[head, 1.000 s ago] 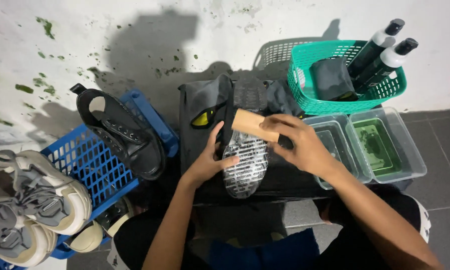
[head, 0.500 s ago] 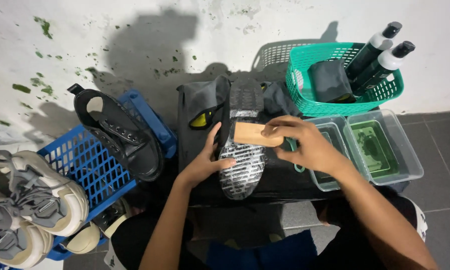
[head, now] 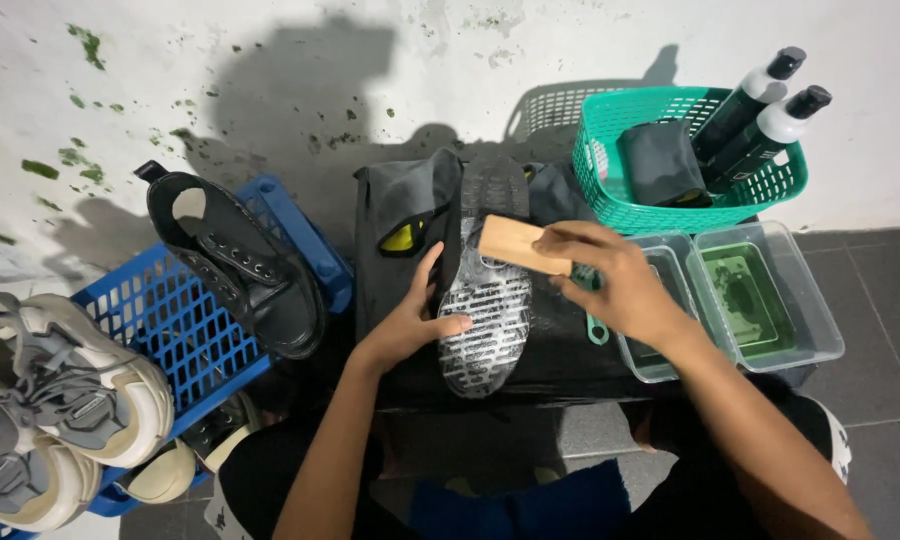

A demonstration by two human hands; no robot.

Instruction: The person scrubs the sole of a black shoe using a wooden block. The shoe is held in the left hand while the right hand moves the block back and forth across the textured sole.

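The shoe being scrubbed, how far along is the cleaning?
Done: foam already covers most of the upturned sole. In hand: the left hand steadies the shoe while the right hand presses a wooden brush near the heel. Left: the foam isn't wiped off, and the black boot looks untouched.

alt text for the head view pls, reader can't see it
A person's right hand presses a wooden brush on the upturned sole of a shoe steadied by the left hand. Blue crate of shoes at left; green basket and clear tubs at right.
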